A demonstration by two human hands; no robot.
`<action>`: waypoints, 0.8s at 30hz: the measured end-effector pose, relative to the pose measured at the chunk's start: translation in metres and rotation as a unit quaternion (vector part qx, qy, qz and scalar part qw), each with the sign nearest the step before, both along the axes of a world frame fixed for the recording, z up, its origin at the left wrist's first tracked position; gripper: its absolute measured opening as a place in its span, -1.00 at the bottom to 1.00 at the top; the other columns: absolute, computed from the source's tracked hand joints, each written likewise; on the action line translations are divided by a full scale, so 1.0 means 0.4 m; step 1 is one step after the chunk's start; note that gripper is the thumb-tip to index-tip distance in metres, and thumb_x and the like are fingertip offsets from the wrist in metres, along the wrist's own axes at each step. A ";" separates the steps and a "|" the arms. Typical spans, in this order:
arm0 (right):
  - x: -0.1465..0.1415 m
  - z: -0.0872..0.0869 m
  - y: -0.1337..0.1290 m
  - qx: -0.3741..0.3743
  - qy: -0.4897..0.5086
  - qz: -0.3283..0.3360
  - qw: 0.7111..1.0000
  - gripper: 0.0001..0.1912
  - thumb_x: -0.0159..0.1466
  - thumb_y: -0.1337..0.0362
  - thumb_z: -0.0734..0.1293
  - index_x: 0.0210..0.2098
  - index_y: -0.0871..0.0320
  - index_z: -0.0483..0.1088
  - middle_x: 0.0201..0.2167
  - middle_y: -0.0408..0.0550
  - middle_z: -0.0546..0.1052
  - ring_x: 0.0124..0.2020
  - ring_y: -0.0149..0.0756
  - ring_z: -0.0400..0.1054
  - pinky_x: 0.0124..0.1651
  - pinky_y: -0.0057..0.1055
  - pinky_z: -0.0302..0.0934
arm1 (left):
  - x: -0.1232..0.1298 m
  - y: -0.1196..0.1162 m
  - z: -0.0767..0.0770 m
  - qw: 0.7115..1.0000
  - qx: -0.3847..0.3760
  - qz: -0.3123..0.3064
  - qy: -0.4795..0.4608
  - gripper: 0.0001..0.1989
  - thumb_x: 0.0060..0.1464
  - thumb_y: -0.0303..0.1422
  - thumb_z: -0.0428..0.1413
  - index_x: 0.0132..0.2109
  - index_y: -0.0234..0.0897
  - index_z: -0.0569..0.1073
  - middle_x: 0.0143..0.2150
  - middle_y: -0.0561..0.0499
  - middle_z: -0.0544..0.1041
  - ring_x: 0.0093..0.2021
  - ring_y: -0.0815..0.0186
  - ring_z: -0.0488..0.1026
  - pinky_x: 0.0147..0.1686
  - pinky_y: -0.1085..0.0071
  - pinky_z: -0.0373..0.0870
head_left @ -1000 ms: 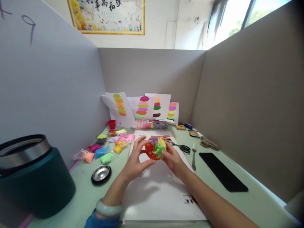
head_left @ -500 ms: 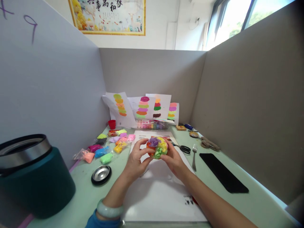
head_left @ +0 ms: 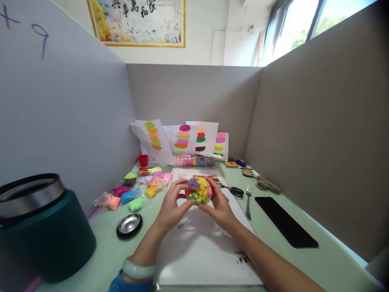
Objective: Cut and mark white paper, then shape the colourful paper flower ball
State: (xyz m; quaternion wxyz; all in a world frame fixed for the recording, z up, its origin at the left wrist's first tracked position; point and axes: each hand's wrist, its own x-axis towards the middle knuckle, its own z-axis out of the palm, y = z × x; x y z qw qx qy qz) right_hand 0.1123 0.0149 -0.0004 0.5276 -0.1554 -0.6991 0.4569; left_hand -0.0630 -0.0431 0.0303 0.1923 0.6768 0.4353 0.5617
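Note:
A round, ruffled clay piece [head_left: 200,190] in purple, yellow, pink and green is held up over the white board [head_left: 209,263]. My left hand [head_left: 172,207] grips its left side, thumb at the lower edge and fingers behind and above. On the opposite side my right hand [head_left: 221,207] holds it too, with the thumb below and fingertips at the upper right edge. Both hands touch the piece at once. Beneath them lies a white sheet, partly covered by the hands.
Bagged clay lumps [head_left: 130,195], a metal lid [head_left: 129,225] and a large teal flask [head_left: 45,235] are on the left. Scissors [head_left: 235,190], a fork [head_left: 248,202] and a black slab [head_left: 286,221] lie right. Colour-swatch papers [head_left: 184,138] lean at the back.
The clay piece has been turned between my hands, so more yellow and pink now faces me. My fingers have shifted slightly around its edge.

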 end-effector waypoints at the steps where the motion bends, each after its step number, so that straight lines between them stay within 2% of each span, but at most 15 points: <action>1: 0.000 0.001 0.001 0.000 0.001 -0.002 1.000 -0.20 0.13 0.24 0.42 0.27 -0.02 0.01 0.29 0.05 0.10 0.28 -0.09 0.04 0.26 -0.11 0.06 | -0.001 0.002 -0.001 1.000 -0.006 -0.007 -0.013 -0.76 0.02 -0.39 0.17 -0.11 -0.20 0.42 0.14 -0.12 0.25 0.08 0.18 0.32 -0.11 0.31 0.43; 9: 0.002 0.006 0.008 -0.022 0.009 0.026 0.999 -0.30 0.16 0.19 0.40 0.23 -0.04 0.09 0.26 0.04 0.17 0.23 -0.08 0.13 0.13 -0.13 0.23 | -0.008 0.010 0.004 0.988 -0.056 -0.037 -0.140 -0.76 0.05 -0.29 0.15 -0.13 -0.26 0.45 0.09 -0.15 0.32 0.09 0.12 0.30 -0.15 0.35 0.41; 17: 0.003 0.003 0.017 -0.079 0.013 0.023 0.997 -0.40 0.14 0.13 0.40 0.14 0.02 0.21 0.22 0.07 0.25 0.19 -0.07 0.19 0.08 -0.14 0.28 | -0.013 0.013 -0.001 0.974 -0.110 -0.033 -0.193 -0.72 0.04 -0.23 0.16 -0.14 -0.31 0.44 0.02 -0.16 0.40 0.01 0.12 0.36 -0.12 0.29 0.38; 20: 0.001 0.013 0.013 -0.086 0.020 0.016 0.996 -0.40 0.12 0.11 0.41 0.11 0.02 0.23 0.20 0.07 0.28 0.18 -0.07 0.21 0.07 -0.13 0.29 | -0.010 0.012 0.001 0.977 -0.106 -0.031 -0.183 -0.73 0.05 -0.23 0.14 -0.15 -0.31 0.44 0.02 -0.16 0.39 0.02 0.11 0.36 -0.13 0.29 0.39; 24: 0.000 0.019 0.009 -0.091 0.009 -0.003 0.996 -0.43 0.13 0.09 0.40 0.10 0.03 0.25 0.18 0.06 0.29 0.17 -0.08 0.21 0.01 -0.17 0.32 | 0.002 0.007 0.002 0.988 -0.106 -0.013 -0.109 -0.70 -0.04 -0.27 0.21 -0.13 -0.26 0.45 0.12 -0.14 0.30 0.05 0.12 0.33 -0.18 0.34 0.42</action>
